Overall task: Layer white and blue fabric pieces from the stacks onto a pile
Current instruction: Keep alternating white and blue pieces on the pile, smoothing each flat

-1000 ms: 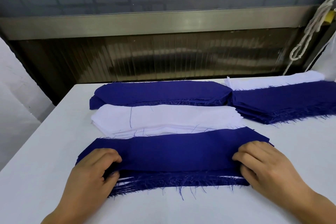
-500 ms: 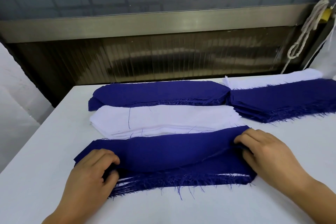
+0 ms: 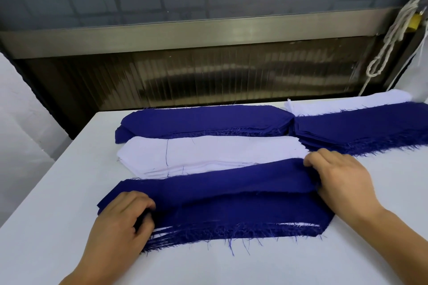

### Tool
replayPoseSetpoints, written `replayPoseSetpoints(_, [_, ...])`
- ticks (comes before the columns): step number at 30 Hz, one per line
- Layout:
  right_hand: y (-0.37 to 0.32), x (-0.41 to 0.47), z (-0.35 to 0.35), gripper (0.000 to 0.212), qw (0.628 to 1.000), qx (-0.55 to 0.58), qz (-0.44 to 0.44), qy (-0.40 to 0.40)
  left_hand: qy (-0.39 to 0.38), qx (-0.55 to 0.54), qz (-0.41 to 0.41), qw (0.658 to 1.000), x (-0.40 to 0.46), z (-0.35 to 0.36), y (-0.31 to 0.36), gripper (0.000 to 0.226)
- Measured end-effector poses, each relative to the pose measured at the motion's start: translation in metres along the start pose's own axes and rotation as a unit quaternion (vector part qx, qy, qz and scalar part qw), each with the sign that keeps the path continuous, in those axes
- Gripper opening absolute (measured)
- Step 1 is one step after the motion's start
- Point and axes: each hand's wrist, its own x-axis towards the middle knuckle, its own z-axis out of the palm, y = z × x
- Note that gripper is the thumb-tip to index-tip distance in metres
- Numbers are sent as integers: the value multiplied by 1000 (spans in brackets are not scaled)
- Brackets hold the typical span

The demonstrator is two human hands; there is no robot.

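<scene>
Holding down the near pile (image 3: 231, 217) at about 6 o'clock on the white worktop (image 3: 58, 203), both hands are on the top blue piece (image 3: 220, 183). The left hand (image 3: 120, 220) sits at the pile's 9 o'clock end, fingers curled with the thumb tucked against the frayed edge, pinching the layers there. The right hand (image 3: 340, 176) is at the 3 o'clock end, fingers curled over the far corner of that top blue piece and gripping it, so the strip is lifted and rumpled along its length rather than lying flat. You can see thin white layers peeking between the blue ones at the pile's front edge, loads of loose threads too.

Just behind the pile, toward 12 o'clock, is the white stack (image 3: 208, 155), touching or nearly touching the lifted blue strip. Behind that is a blue stack (image 3: 203, 120) with rounded ends. Off at 2 o'clock there's another blue stack (image 3: 361, 127), with a second white stack (image 3: 347, 103) right behind it at the worktop's far edge.

A knotted pale cord (image 3: 391, 37) hangs at the upper right, against a metal-framed ribbed panel (image 3: 208, 76).
</scene>
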Motion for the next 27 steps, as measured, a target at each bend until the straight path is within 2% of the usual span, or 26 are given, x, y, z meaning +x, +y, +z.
replayPoseSetpoints(6, [5, 4, -8, 51, 997, 17, -42, 65, -7, -9, -11, 1000, -1, -2, 2, 21])
replayPoseSetpoints(12, [10, -14, -2, 64, 994, 55, -90, -14, 8, -11, -14, 1000, -2, -3, 2, 23])
replayPoseSetpoints(17, [17, -19, -8, 64, 993, 87, -74, -40, 5, -14, -12, 1000, -2, -3, 1, 21])
replayPoseSetpoints(27, [20, -21, -13, 49, 993, 93, -53, -48, 16, 17, 23, 999, -2, -2, -2, 23])
